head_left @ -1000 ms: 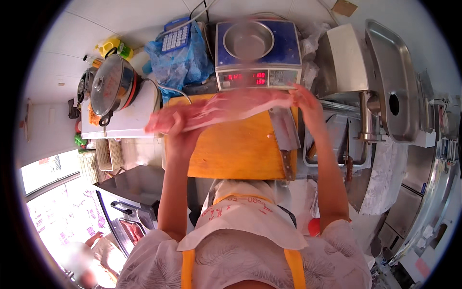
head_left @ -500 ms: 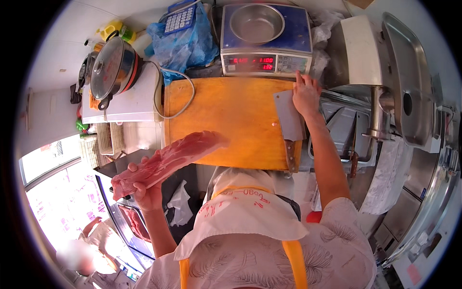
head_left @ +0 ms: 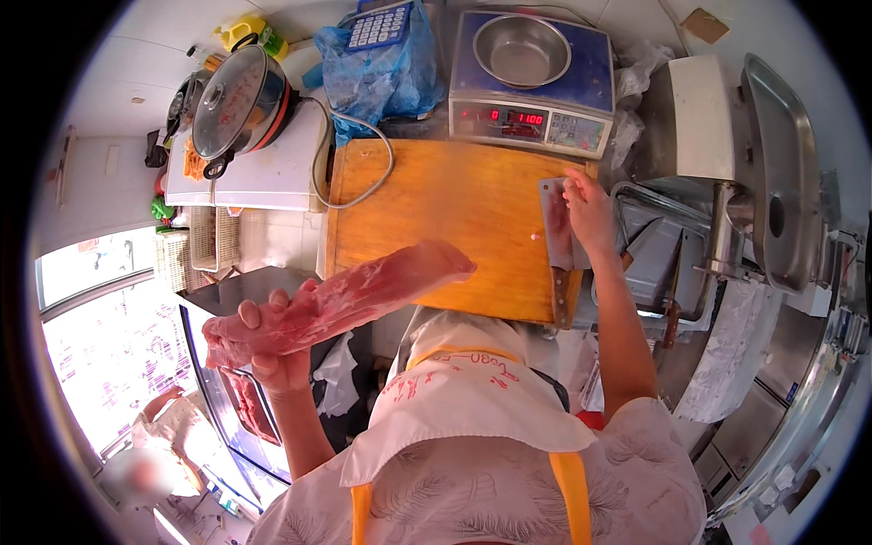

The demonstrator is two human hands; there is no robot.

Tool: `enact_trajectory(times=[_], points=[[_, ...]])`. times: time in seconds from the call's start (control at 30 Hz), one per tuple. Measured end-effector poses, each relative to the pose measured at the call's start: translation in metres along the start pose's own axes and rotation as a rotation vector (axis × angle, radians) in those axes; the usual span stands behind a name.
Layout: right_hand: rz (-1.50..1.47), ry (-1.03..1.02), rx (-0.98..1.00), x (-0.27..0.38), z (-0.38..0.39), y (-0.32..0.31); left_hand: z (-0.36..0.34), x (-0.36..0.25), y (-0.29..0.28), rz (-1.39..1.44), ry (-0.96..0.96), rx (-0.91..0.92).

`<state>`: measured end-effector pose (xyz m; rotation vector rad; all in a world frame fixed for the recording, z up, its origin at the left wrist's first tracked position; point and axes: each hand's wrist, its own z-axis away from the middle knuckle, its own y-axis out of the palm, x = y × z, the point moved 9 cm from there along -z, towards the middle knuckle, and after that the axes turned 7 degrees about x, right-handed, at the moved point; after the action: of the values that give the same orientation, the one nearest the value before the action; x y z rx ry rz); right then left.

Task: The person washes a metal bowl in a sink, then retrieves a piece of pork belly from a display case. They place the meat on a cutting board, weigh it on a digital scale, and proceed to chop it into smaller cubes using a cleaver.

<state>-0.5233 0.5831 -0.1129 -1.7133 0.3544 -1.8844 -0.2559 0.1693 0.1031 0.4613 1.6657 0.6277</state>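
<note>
My left hand (head_left: 277, 354) is closed round the thick end of a long strip of raw pink meat (head_left: 363, 295). The strip is raised, tilted up to the right, and its free end reaches over the wooden cutting board (head_left: 436, 191). My right hand (head_left: 590, 216) is over the board's right edge, its fingers loosely bent and slightly apart, holding nothing. Below it lies a cleaver (head_left: 556, 218), blade away from me and wooden handle near me; the hand partly covers the blade. Beyond the board stands a blue-topped scale (head_left: 531, 109) with a round metal bowl (head_left: 522, 53) on it.
At far left a lidded pan (head_left: 238, 109) stands on a white surface, its cable (head_left: 386, 173) looping onto the board. A blue plastic bag (head_left: 391, 82) with a calculator (head_left: 379, 27) sits behind. Right are a metal tray (head_left: 654, 254) with knives and a machine. Another person (head_left: 177, 436) is lower left.
My right hand has drawn back from the scale's keypad to above the cleaver. The scale's red display now shows fewer digits. The meat's free end has swung slightly right, and the view has shifted.
</note>
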Motion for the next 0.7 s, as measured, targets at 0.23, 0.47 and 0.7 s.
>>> enact_trajectory(times=[0.23, 0.47, 0.7], points=[[0.007, -0.133, -0.040, -0.005, -0.032, -0.006, 0.002, 0.017, 0.010, -0.044, -0.061, -0.042], [0.152, -0.178, -0.034, 0.065, -0.074, -0.007, -0.005, 0.028, 0.022, -0.036, -0.106, 0.020], [-1.218, 0.200, 0.975, 0.113, 0.020, 0.068, -0.069, 0.055, 0.030, 0.025, -0.099, 0.071]])
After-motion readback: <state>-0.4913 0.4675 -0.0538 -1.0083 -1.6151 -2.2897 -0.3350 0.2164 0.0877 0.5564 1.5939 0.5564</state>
